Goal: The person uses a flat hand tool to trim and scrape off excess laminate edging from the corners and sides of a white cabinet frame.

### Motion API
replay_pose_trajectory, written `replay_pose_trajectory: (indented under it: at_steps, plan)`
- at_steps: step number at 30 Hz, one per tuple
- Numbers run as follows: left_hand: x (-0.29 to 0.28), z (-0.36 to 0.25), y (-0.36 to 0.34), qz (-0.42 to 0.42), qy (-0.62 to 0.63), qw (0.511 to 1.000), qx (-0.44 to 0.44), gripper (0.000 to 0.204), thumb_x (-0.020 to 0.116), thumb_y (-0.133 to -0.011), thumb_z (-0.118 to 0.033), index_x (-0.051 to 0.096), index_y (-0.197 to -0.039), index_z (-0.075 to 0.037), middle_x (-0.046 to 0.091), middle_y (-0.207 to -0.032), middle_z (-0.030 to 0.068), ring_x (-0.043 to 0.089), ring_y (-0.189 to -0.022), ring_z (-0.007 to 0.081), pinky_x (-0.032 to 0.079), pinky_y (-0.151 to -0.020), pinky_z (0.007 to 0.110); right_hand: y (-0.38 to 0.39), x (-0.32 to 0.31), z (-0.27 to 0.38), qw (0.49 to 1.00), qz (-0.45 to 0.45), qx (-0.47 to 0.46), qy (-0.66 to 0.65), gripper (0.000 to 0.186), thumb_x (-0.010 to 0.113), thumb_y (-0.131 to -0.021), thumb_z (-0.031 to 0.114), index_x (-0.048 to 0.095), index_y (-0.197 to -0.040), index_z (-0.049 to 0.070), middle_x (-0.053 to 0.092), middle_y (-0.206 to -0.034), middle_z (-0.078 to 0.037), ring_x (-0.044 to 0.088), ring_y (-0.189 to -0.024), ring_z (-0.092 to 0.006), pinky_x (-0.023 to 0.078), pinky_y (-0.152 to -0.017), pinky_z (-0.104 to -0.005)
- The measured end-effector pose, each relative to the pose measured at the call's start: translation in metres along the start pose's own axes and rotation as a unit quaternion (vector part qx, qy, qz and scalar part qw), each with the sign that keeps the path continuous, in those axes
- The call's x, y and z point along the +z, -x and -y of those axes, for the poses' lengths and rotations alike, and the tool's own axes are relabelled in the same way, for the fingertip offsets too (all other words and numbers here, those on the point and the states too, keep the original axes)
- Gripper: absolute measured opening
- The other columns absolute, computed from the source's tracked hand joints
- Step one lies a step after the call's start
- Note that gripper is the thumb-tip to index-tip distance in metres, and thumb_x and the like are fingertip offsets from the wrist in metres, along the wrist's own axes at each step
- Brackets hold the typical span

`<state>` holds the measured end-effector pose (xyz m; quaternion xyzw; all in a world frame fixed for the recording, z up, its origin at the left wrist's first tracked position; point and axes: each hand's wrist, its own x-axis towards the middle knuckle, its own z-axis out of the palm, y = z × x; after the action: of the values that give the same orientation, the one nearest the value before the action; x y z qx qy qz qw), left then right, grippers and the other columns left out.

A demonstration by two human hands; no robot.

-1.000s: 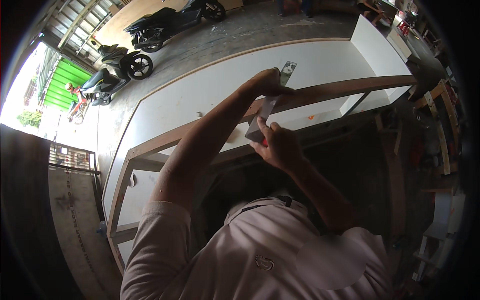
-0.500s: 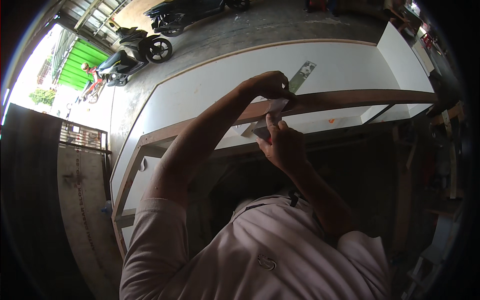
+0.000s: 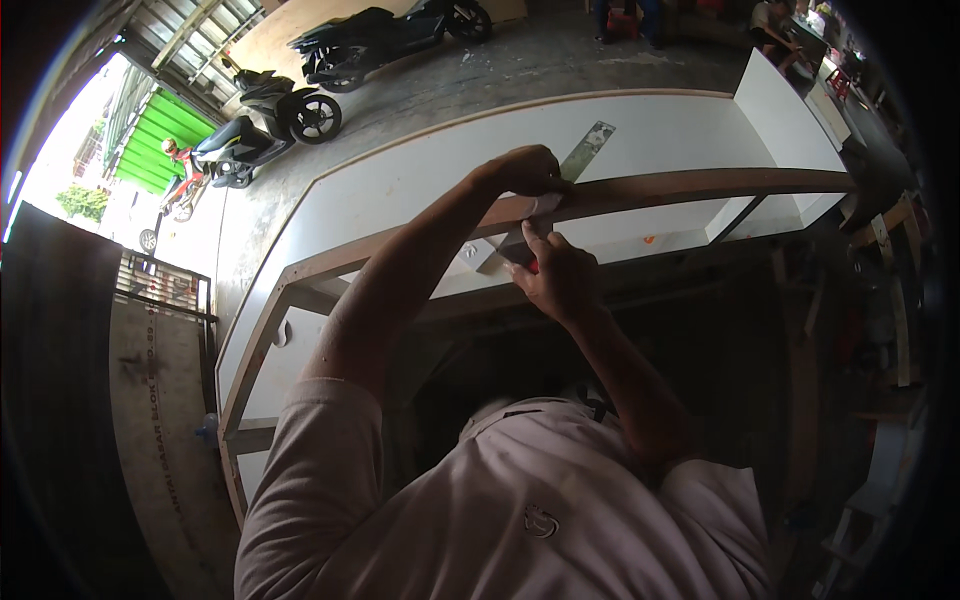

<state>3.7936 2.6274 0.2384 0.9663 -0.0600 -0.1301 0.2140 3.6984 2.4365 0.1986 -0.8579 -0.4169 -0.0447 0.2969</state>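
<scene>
My left hand (image 3: 525, 170) is closed over the brown wooden rail (image 3: 690, 188) of a white panelled piece (image 3: 660, 130); what its curled fingers grip is unclear. A pale flexible piece (image 3: 540, 207) lies across the rail under that hand. Just below, my right hand (image 3: 560, 275) holds a dark tool (image 3: 525, 245) with a red part, index finger extended along it toward the rail. A long greenish-grey strip (image 3: 586, 148) slants behind the rail near my left hand, its top end showing patchy markings.
Two dark scooters (image 3: 370, 50) (image 3: 260, 135) and a red motorbike stand beyond, near a green metal gate (image 3: 165, 140). At the back are a person's legs (image 3: 630, 25) and a seated person (image 3: 775, 35). Timber pieces (image 3: 890, 260) crowd the right; a dark board (image 3: 65, 400) stands left.
The view has shifted slightly. More of the greenish strip shows behind the rail than a second ago, and less of the pale piece shows above my right hand, which keeps hold of the tool.
</scene>
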Motion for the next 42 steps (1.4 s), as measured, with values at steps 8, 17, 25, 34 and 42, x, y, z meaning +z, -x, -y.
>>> replay_pose_trajectory:
  at_steps: [8,17,25,34,42]
  plan:
    - [0.007,0.012,-0.009,-0.059,0.010,0.997,-0.049,0.054,0.070,-0.085,-0.057,0.078,-0.101,-0.006,0.075,-0.096,0.0167,0.071,-0.088,0.0298,0.055,-0.080,0.042,-0.014,0.016,-0.003,0.998,-0.053,0.022,0.005,0.065,0.078,-0.083,0.043,0.062,-0.134,0.006,0.065,-0.088,-0.010,0.071,-0.077,-0.0285,0.057,-0.072,-0.0429]
    - [-0.006,0.045,0.044,0.039,-0.070,0.994,-0.079,0.067,0.051,-0.096,-0.066,0.075,-0.108,-0.004,0.072,-0.106,0.0154,0.067,-0.102,0.0290,0.051,-0.093,0.040,0.000,0.040,0.022,0.998,-0.056,-0.001,-0.012,0.068,0.081,-0.079,0.043,0.063,-0.135,0.009,0.066,-0.087,-0.012,0.071,-0.077,-0.0300,0.058,-0.072,-0.0432]
    - [-0.055,0.107,0.219,-0.181,-0.013,0.969,-0.165,0.077,0.053,-0.091,-0.075,0.066,-0.082,0.000,0.061,-0.077,0.0074,0.054,-0.075,0.0183,0.046,-0.072,0.038,-0.004,0.037,0.031,0.996,-0.091,0.000,0.007,0.066,0.079,-0.081,0.045,0.063,-0.135,0.011,0.068,-0.097,-0.018,0.071,-0.086,-0.0332,0.058,-0.072,-0.0453]
    - [-0.031,0.174,0.408,-0.362,0.054,0.850,-0.379,0.078,0.057,-0.090,-0.073,0.055,-0.059,-0.002,0.046,-0.054,0.0075,0.043,-0.056,0.0174,0.038,-0.058,0.042,-0.003,0.036,0.030,0.995,-0.093,0.019,-0.021,0.063,0.081,-0.081,0.043,0.067,-0.131,0.007,0.066,-0.085,-0.013,0.069,-0.077,-0.0305,0.057,-0.072,-0.0416]
    - [0.026,0.253,0.562,-0.367,0.085,0.763,-0.525,0.093,0.067,-0.078,-0.079,0.070,-0.112,0.007,0.069,-0.069,0.0169,0.069,-0.072,0.0232,0.054,-0.068,0.037,-0.020,0.045,0.047,0.993,-0.111,0.021,-0.045,0.061,0.081,-0.081,0.038,0.067,-0.130,0.005,0.071,-0.096,-0.017,0.072,-0.084,-0.0322,0.058,-0.078,-0.0419]
